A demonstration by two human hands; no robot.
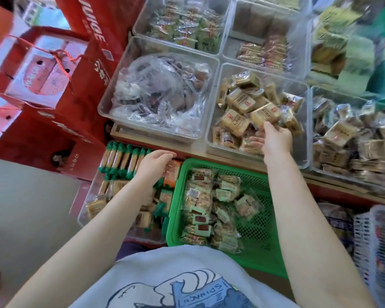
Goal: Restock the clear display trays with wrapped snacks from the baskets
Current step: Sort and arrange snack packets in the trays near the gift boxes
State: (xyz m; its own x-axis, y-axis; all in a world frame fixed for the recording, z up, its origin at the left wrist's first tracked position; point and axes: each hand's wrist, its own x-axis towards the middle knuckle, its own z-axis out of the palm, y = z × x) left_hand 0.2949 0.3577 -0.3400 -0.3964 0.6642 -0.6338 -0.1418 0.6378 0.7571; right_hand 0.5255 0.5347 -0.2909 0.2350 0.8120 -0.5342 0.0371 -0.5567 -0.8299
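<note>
Tan snack packet in right hand grip.

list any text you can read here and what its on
"JUNGE", roughly, white letters on the red carton
"SPINNING", seemingly, upside down on the grey t-shirt
Red gift bag characters: too blurred
Tan snack packets in the clear tray: too small
</note>
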